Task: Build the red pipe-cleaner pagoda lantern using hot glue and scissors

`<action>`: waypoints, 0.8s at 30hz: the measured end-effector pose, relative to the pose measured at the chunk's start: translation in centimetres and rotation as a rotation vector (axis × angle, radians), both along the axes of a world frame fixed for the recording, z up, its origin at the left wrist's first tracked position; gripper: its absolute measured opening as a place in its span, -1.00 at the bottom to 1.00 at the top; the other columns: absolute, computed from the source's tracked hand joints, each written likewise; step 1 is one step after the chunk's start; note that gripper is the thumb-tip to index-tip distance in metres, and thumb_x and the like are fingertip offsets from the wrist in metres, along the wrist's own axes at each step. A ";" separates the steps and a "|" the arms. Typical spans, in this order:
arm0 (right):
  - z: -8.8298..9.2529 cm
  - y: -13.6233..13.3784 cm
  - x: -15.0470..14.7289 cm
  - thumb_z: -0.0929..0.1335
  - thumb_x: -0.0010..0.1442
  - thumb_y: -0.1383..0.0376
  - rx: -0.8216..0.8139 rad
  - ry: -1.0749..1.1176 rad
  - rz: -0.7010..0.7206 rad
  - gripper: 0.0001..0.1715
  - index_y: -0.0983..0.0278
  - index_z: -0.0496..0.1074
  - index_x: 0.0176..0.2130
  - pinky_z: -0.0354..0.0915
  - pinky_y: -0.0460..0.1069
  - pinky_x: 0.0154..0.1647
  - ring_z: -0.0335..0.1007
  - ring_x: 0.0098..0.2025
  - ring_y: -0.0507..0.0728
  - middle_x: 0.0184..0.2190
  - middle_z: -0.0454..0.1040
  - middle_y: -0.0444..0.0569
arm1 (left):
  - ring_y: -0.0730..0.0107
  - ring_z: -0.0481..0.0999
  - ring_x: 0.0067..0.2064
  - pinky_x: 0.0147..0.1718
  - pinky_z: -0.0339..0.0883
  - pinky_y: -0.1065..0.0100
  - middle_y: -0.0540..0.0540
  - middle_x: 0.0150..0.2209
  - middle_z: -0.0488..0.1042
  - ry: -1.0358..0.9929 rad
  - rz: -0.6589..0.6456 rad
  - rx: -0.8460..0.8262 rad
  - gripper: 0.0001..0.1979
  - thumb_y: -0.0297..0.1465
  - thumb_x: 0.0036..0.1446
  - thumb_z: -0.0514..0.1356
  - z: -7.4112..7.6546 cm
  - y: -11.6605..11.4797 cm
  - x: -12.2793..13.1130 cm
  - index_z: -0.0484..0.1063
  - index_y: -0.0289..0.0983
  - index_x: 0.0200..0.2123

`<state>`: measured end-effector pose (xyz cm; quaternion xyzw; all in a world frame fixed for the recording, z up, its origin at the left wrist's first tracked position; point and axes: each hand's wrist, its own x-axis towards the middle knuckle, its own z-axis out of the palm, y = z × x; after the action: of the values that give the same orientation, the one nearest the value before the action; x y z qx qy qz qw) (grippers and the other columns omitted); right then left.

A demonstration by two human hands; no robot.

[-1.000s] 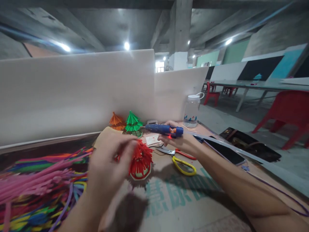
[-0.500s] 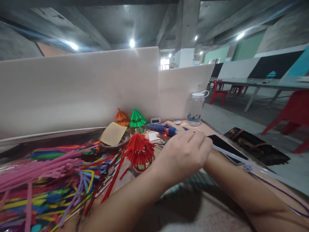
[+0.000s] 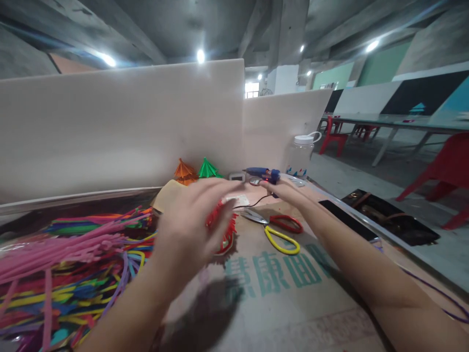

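Observation:
My right hand (image 3: 284, 188) is wrapped around a blue hot glue gun (image 3: 262, 173) near the far partition, its nozzle pointing left and a small red light glowing on it. My left hand (image 3: 192, 217), smeared by motion, reaches over the red tiered pagoda-like craft (image 3: 227, 230) with its fingers apart. It partly covers that craft, and I cannot tell whether it touches it. Scissors with one red and one yellow handle loop (image 3: 282, 247) lie on the table between my arms. An orange craft (image 3: 183, 170) and a green craft (image 3: 208, 168) of similar shape stand behind my left hand.
Loose colourful pipe cleaners (image 3: 73, 274) cover the table's left side. A yellowish paper sheet (image 3: 166, 194) lies by my left hand. At the right are a clear bottle (image 3: 298, 154), a black phone (image 3: 348, 221) and a dark bag (image 3: 392, 217). A white partition (image 3: 120, 127) stands behind.
My left hand has moved left, away from my right forearm, to over the red craft. My right hand has carried the glue gun right and farther back. The scissors now show.

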<state>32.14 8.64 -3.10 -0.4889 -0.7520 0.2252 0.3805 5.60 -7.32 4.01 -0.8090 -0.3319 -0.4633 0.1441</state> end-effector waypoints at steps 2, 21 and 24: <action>-0.1 1.5 -0.4 0.37 0.31 -0.02 -0.101 -0.055 -0.030 -0.57 0.30 0.51 -0.22 0.43 0.00 -0.33 0.46 -0.37 0.07 -0.40 0.53 -0.07 | 0.22 0.58 -0.02 0.06 0.45 0.15 -0.09 -0.02 0.58 -0.021 0.128 -0.028 -0.73 -0.42 0.31 0.19 0.4 -0.4 -3.2 0.47 -0.13 0.05; -5.0 5.5 -3.0 0.42 0.31 0.25 -0.280 -0.244 -0.031 -0.68 0.35 0.47 0.02 0.47 0.05 -0.13 0.53 -0.15 0.12 -0.07 0.56 0.06 | 0.29 0.57 -0.18 -0.18 0.42 0.26 0.00 -0.14 0.62 -0.103 0.270 -0.106 -0.84 -0.33 0.32 0.18 -0.5 -0.3 -7.5 0.56 -0.11 -0.12; -4.9 4.7 -2.1 0.50 0.16 0.29 -0.197 -0.323 -0.040 -0.58 0.37 0.50 0.00 0.38 -0.01 -0.11 0.53 -0.12 0.19 -0.08 0.61 0.12 | 0.36 0.54 -0.33 -0.35 0.38 0.34 0.02 -0.27 0.63 -0.074 0.207 -0.223 -0.84 -0.29 0.29 0.21 -0.6 -0.7 -7.0 0.59 -0.15 -0.18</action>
<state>30.03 13.33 -8.03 -0.5684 -0.7678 0.2085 0.2095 -1.42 -8.03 3.40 -0.7637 -0.4680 -0.4358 0.0877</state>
